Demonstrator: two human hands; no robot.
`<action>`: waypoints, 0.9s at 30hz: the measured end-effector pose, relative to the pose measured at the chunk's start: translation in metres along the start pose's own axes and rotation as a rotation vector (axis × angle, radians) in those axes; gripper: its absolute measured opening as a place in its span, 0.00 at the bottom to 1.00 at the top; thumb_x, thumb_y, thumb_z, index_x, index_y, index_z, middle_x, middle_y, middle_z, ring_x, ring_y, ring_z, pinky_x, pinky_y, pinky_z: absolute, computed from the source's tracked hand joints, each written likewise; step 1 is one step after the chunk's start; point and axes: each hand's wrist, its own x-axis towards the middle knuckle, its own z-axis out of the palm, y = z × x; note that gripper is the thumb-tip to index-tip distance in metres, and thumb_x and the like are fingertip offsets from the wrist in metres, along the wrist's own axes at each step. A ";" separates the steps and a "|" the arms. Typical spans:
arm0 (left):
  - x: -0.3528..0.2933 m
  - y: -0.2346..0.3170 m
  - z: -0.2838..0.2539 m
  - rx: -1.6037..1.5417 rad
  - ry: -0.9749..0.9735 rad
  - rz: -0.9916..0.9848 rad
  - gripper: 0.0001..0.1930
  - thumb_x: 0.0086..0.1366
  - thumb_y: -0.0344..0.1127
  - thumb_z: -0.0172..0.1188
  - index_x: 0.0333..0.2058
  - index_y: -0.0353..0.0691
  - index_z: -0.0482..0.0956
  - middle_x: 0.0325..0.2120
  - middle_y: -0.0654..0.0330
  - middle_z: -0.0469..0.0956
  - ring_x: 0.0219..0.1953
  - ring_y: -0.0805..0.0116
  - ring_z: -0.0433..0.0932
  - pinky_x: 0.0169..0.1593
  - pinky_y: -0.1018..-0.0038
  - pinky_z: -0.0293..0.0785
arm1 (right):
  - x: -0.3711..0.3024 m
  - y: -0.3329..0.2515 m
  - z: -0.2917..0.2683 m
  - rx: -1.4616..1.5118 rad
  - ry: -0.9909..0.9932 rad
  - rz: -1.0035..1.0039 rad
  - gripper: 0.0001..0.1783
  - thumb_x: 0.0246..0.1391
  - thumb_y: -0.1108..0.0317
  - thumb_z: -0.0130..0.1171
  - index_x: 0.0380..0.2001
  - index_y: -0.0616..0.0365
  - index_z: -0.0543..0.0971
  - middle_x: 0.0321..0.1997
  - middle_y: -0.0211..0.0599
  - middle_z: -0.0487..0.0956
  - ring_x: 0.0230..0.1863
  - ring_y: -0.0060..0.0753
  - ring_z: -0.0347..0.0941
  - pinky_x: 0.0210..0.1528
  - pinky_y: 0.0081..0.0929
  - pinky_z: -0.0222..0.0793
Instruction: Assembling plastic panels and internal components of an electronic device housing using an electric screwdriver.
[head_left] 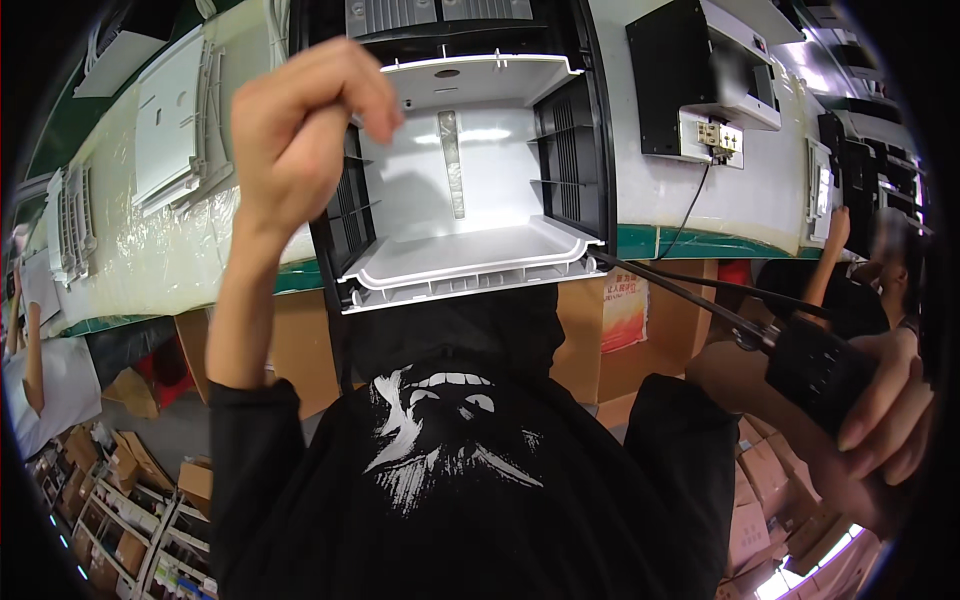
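In front of me is a black cabinet housing (590, 140) with a white liner (490, 175), its open side facing up. My left hand (310, 130) is raised over the housing's left side, its fingers curled closed. Whether something small is pinched in it is hidden. Off to the right, my right hand (885, 410) grips a black power screwdriver (815, 375). Its long thin metal shaft slants toward the housing's near right corner, and its tip seems to end at or beside that corner. A strip of clear tape runs down the liner's back wall.
White plastic panels (170, 120) lie on the bench at the left. A black and white machine (690, 80) with a socket block (718, 136) and a cable stands at the right. Brown cardboard (300, 345) is below the bench edge. Other people work at both sides.
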 end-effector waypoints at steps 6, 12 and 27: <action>-0.022 0.015 0.017 -0.159 0.241 -0.367 0.11 0.39 0.14 0.38 0.12 0.31 0.69 0.14 0.58 0.72 0.15 0.78 0.65 0.19 0.81 0.57 | -0.029 0.026 -0.007 -0.311 -0.099 0.048 0.24 0.46 0.45 0.64 0.28 0.56 0.72 0.26 0.29 0.69 0.24 0.22 0.70 0.27 0.18 0.72; -0.023 0.014 0.018 -0.116 0.219 -0.427 0.11 0.39 0.14 0.38 0.12 0.31 0.70 0.14 0.60 0.72 0.14 0.79 0.64 0.18 0.82 0.57 | -0.016 0.058 0.019 -0.328 -0.074 0.010 0.26 0.46 0.43 0.62 0.32 0.55 0.69 0.27 0.31 0.69 0.23 0.24 0.70 0.26 0.20 0.71; -0.028 0.014 0.014 -0.130 0.271 -0.465 0.11 0.40 0.14 0.39 0.13 0.31 0.71 0.14 0.61 0.73 0.14 0.80 0.64 0.18 0.82 0.57 | -0.037 0.065 0.033 -0.302 -0.030 -0.058 0.34 0.46 0.38 0.58 0.43 0.51 0.60 0.27 0.36 0.68 0.21 0.28 0.68 0.22 0.23 0.69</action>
